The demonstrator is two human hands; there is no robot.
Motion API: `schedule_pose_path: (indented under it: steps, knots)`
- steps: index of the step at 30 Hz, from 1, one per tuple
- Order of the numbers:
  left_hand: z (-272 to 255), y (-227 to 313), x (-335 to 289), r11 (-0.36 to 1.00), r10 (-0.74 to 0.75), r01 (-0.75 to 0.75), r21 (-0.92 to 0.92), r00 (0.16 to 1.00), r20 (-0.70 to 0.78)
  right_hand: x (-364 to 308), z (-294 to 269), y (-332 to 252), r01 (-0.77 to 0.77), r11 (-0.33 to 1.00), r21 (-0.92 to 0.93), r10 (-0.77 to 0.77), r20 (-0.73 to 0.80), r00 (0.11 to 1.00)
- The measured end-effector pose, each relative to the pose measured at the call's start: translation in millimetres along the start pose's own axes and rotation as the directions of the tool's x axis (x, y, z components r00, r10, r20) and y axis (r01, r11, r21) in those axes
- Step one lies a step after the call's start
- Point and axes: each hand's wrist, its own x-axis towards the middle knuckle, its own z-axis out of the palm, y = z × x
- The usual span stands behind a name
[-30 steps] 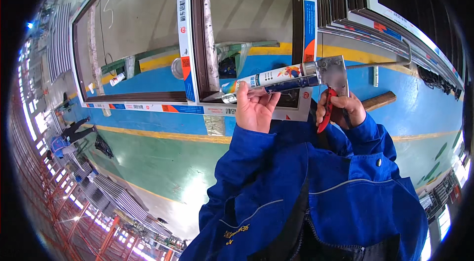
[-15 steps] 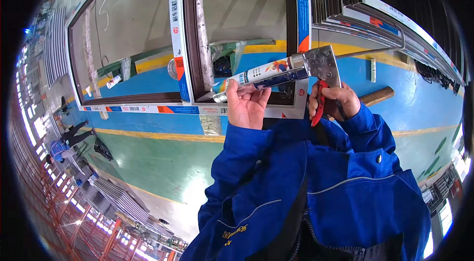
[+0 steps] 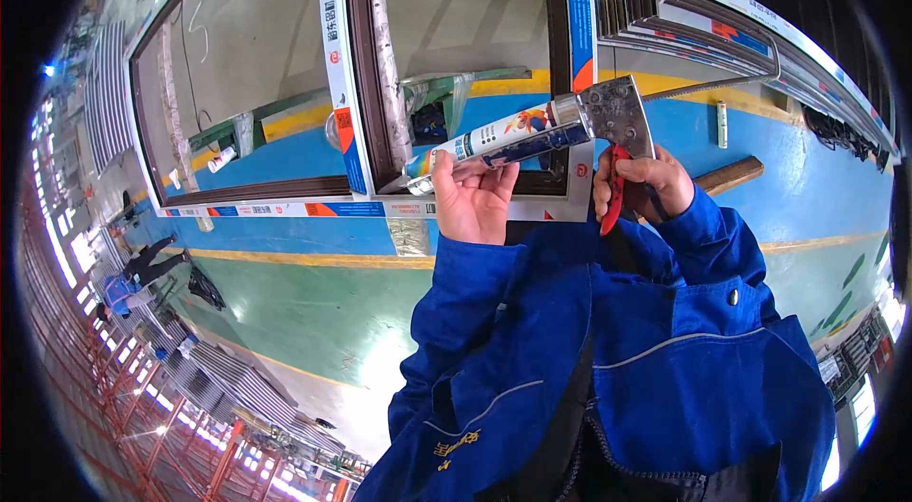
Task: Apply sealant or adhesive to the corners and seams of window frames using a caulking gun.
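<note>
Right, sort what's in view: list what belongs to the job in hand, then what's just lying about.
In hand:
left hand
right hand
sealant gun
sealant tube
window frame

Lying about:
wooden handle
small white tube
white bottle

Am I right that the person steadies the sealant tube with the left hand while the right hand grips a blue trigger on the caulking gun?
Not quite: the head view shows the trigger is red. The left hand does steady the sealant tube, and the right hand grips the caulking gun.
</note>
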Motion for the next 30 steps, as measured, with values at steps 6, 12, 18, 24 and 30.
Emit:
schedule_pose_path:
  steps: [6,12,18,24,30]
  knots:
    - [1.3,1.2,1.3,1.0,-0.004,0.004,0.009,1.0,-0.014,0.7,1.8,0.0,0.0,1.0,-0.02,0.0,-0.013,1.0]
    - [1.3,1.6,1.5,1.0,0.001,0.0,0.011,1.0,-0.027,0.1,4.2,0.5,0.025,0.999,-0.033,-0.026,-0.015,1.0]
    - [0.9,2.0,1.8,1.0,-0.003,0.003,0.021,1.0,-0.026,-0.9,5.6,-0.6,0.016,0.999,-0.044,-0.017,-0.011,1.0]
    - [3.0,2.4,2.5,1.0,-0.02,0.02,0.003,1.0,0.001,-2.7,6.6,-1.3,0.015,0.998,-0.056,-0.017,-0.033,0.999]
    - [0.8,2.8,2.5,1.0,-0.021,0.021,0.002,1.0,0.0,-1.4,5.8,-1.8,-0.01,0.998,-0.061,0.007,-0.036,0.999]
